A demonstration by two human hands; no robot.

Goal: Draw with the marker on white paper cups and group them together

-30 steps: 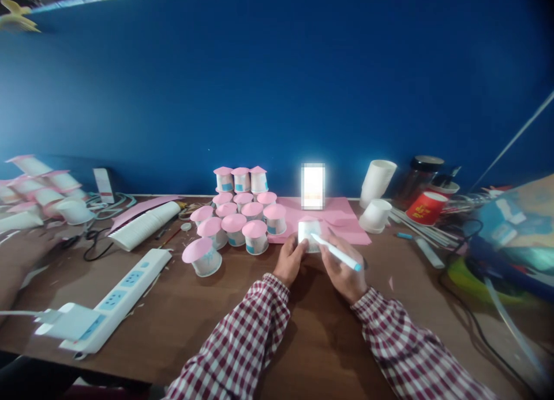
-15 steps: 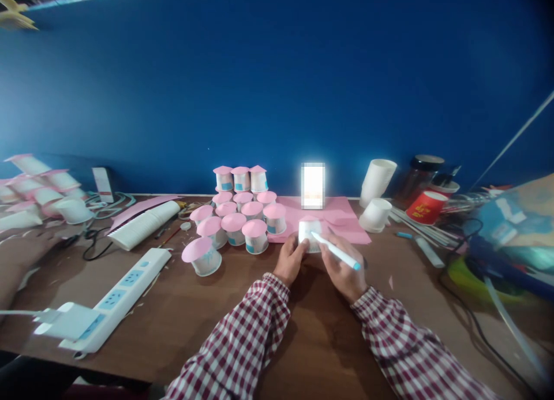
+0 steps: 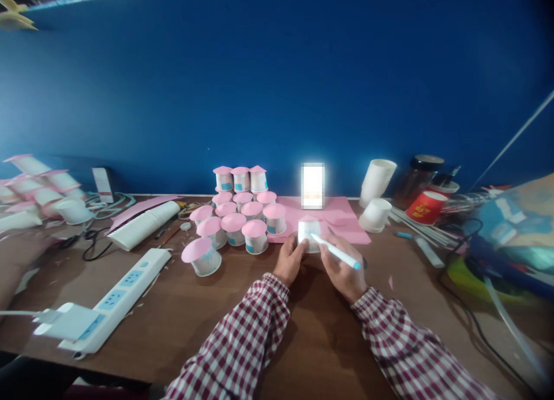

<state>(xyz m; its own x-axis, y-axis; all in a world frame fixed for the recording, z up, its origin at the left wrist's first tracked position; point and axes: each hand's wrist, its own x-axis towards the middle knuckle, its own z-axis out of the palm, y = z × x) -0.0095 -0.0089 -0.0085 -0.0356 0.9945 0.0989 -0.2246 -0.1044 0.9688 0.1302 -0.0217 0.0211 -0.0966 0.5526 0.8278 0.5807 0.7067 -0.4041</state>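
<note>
In the middle of the desk stands a white paper cup (image 3: 308,230), bottom up, with a pink paper cone on top. My left hand (image 3: 289,262) grips its left side, thumb against the front wall. A white marker (image 3: 340,254) with a light blue end is held in my right hand (image 3: 346,277), its tip at the cup's front. Faint blue shows on the cup near the tip. To the left, several pink-topped cups (image 3: 255,238) stand in a group, some marked with blue. Pink paper sheets (image 3: 346,212) lie behind the cup.
A white power strip (image 3: 116,299) with a plugged-in charger lies at left. Near it are stacked white cups (image 3: 145,227) on their side and another person's hand (image 3: 30,253). White cups (image 3: 377,183), a red cup (image 3: 426,208) and a black cable (image 3: 470,313) are at right.
The marker's tip has shifted very slightly on the cup's front. At far left the other person's hand has moved a little. My left hand stays on the cup.
</note>
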